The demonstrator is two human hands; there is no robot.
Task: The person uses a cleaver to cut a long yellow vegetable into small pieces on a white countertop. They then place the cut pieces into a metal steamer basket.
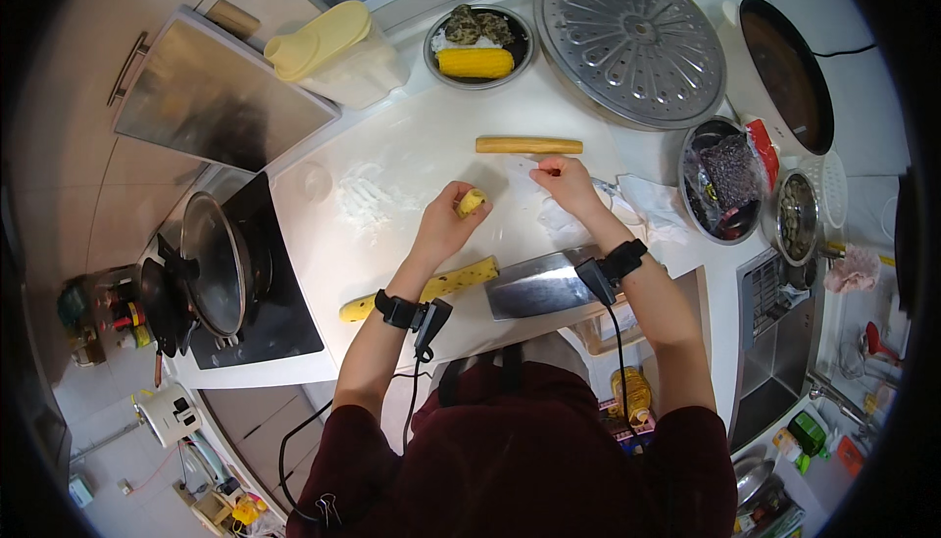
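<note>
My left hand [446, 222] is closed around a small piece of yellow, dark-flecked dough [471, 202]. Below it, a long yellow dough log [446, 281] with dark specks lies at a slant, partly behind my left forearm. My right hand [567, 183] pinches the edge of a thin white sheet [518, 168], which blends into the pale worktop. Just beyond that hand is a wooden rolling pin [529, 145]. A broad-bladed cleaver [539, 285] rests near the counter's front edge, its handle hidden by my right wrist. More white sheets [652, 203] lie beside my right forearm.
Flour [365, 200] is scattered left of my hands. A plate with corn [475, 63] and a large perforated steamer lid [632, 38] stand at the back. On the left is a lidded pan [214, 264] on the black hob; at right, a bowl with a bagged item [723, 171] and the sink [774, 371].
</note>
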